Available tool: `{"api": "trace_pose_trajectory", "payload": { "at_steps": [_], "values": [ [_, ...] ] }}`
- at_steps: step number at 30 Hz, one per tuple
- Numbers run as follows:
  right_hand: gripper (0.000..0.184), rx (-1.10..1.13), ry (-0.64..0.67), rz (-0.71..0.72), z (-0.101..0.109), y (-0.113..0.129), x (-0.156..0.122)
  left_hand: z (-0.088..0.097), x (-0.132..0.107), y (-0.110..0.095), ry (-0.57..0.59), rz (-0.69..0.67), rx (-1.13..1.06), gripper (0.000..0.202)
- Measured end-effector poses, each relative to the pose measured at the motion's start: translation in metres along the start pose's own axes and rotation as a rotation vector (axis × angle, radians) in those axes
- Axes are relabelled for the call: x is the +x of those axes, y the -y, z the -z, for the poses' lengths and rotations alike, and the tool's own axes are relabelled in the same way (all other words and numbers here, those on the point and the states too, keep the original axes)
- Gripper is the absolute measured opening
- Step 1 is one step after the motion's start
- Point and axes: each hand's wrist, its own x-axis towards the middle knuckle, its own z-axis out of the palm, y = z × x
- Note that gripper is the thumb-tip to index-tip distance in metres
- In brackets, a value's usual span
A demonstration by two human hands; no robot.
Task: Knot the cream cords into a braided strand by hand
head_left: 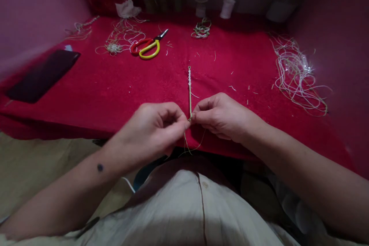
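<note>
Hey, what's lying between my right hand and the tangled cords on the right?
In the head view, several short thread clippings lie scattered on the red cloth between your right hand and the tangled cords.

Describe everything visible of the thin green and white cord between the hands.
The thin green and white cord, thread-like, extends nearly straight over red cloth: tiny loop at the far end, bumpy white section, then slim green length. The left hand and right hand pinch its near end; loose strands trail below.
</note>
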Motion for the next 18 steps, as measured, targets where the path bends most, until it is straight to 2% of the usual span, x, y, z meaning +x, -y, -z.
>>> {"api": "trace_pose_trajectory", "payload": {
  "at_steps": [3,5,10,12,13,16,17,18],
  "values": [
    [0.015,0.050,0.014,-0.015,-0.001,0.000,-0.001,-0.019,-0.010,0.009,-0.080,-0.251,0.353,0.013],
    [0.015,0.132,0.050,-0.051,0.000,0.000,-0.001,-0.030,-0.012,0.017,-0.124,-0.332,0.559,0.016],
    [0.016,0.238,0.125,-0.030,0.006,-0.003,0.000,-0.042,-0.011,0.022,-0.100,-0.310,0.799,0.028],
    [0.013,0.216,0.118,-0.027,0.006,-0.004,0.001,-0.040,-0.014,0.018,-0.021,-0.336,0.776,0.029],
    [0.012,0.205,0.114,-0.029,0.006,-0.004,0.001,-0.037,-0.016,0.016,0.058,-0.367,0.731,0.028],
    [0.010,0.195,0.108,-0.031,0.006,-0.005,0.000,-0.023,-0.019,0.008,0.378,-0.457,0.513,0.021],
    [0.011,0.197,0.107,-0.031,0.005,-0.005,0.000,-0.017,-0.018,0.006,0.434,-0.453,0.426,0.020],
    [0.011,0.199,0.108,-0.029,0.006,-0.005,0.000,-0.011,-0.016,0.005,0.360,-0.385,0.335,0.017]
  ]
}}
